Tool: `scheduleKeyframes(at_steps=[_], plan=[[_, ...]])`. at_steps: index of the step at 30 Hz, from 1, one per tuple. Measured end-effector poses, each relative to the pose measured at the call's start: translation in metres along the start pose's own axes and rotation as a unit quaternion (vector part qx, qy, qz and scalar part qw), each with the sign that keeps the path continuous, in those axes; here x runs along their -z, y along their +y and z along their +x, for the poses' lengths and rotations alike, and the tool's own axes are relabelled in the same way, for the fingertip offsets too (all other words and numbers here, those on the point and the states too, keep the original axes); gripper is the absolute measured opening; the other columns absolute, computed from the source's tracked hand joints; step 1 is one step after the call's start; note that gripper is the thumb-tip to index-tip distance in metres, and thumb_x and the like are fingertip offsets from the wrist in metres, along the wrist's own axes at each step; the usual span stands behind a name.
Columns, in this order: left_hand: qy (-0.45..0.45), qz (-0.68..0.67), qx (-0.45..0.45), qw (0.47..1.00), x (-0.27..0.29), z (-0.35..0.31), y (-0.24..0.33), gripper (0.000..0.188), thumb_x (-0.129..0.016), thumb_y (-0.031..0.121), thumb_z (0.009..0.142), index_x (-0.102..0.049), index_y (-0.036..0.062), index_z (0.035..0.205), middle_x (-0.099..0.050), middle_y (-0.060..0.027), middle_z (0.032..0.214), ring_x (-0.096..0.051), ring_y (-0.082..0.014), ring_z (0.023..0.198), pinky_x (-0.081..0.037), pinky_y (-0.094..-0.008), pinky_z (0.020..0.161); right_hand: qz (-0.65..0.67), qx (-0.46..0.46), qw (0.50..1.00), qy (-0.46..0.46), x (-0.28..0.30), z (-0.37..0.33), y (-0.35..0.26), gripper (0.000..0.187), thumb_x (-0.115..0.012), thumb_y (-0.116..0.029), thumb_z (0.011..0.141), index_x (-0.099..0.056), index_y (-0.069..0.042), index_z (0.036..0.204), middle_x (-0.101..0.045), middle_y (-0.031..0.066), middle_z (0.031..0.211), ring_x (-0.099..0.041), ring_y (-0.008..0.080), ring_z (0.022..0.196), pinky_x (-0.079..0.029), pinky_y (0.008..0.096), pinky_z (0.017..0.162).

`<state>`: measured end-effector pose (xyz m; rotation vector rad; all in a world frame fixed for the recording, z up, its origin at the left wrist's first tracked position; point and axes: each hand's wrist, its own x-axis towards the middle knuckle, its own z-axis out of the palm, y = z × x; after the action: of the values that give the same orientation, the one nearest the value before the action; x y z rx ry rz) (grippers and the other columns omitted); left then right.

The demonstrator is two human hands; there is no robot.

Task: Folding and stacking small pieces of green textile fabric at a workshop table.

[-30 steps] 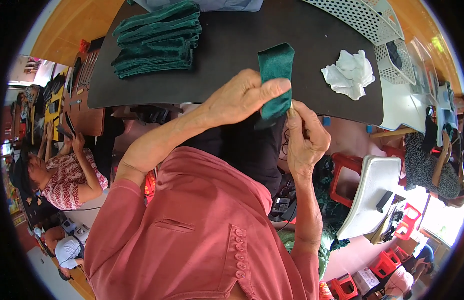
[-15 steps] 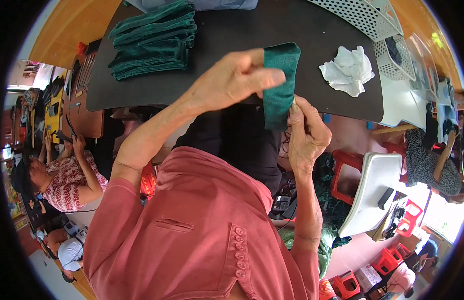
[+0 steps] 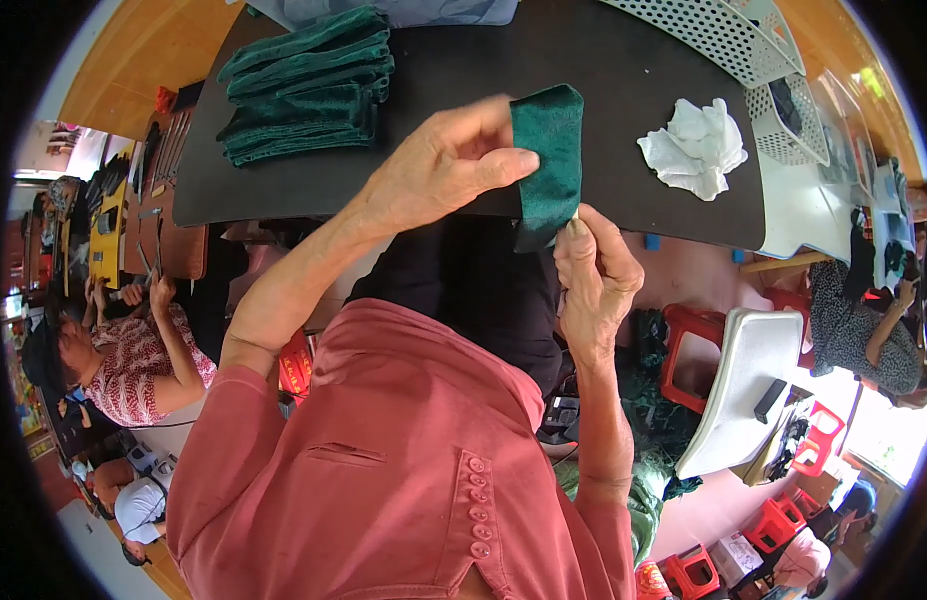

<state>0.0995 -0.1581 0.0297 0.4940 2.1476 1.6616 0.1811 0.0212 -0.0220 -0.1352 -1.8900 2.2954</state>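
Over the near edge of the dark table, a dark green velvet strip (image 3: 552,150) hangs between my hands. My left hand (image 3: 454,160) grips its left side, thumb on the front face and the other fingers behind it, partly hidden. Lower down, my right hand (image 3: 601,265) pinches the strip's right edge between thumb and forefinger. A small pale tip shows at that pinch, too small to name. To the left lies a pile of folded green velvet pieces (image 3: 304,90). A crumpled white cloth (image 3: 696,150) rests on the table to the right.
Perforated white baskets (image 3: 724,38) stand at the table's far right. Beyond the right side of the dark table (image 3: 454,65) are a white board (image 3: 749,385) and red stools (image 3: 684,350). A co-worker (image 3: 144,350) sits at the left, handling a dark strip.
Both hands and the green strip have shifted slightly left. My left thumb has come back to the strip's left edge, and the right hand still pinches the right edge.
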Motion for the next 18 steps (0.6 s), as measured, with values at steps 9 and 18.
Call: scheduleKeyframes(at_steps=[9, 18], plan=[[0.015, 0.027, -0.123, 0.992, 0.015, 0.009, 0.013, 0.029, -0.044, 0.019, 0.083, -0.058, -0.0001, 0.102, -0.058, -0.004, 0.087, -0.053, -0.0113, 0.084, -0.041, -0.0247, 0.082, -0.039, 0.011, 0.999, -0.016, -0.008, -0.001, -0.002, 0.015, -0.062, -0.01, 0.089, -0.066, 0.0, 0.098, -0.057, -0.0003, 0.071, -0.048, 0.005, 0.062, -0.04, 0.018, 0.057], [-0.027, 0.005, -0.047, 0.999, 0.012, 0.008, 0.026, 0.023, -0.043, 0.018, 0.083, -0.057, -0.0005, 0.085, -0.056, -0.0001, 0.072, -0.049, -0.0102, 0.067, -0.04, -0.0251, 0.066, -0.047, 0.042, 0.997, -0.04, -0.002, 0.001, 0.0, 0.017, -0.063, -0.012, 0.088, -0.066, 0.001, 0.099, -0.058, 0.0017, 0.069, -0.048, 0.006, 0.06, -0.039, 0.0192, 0.052]])
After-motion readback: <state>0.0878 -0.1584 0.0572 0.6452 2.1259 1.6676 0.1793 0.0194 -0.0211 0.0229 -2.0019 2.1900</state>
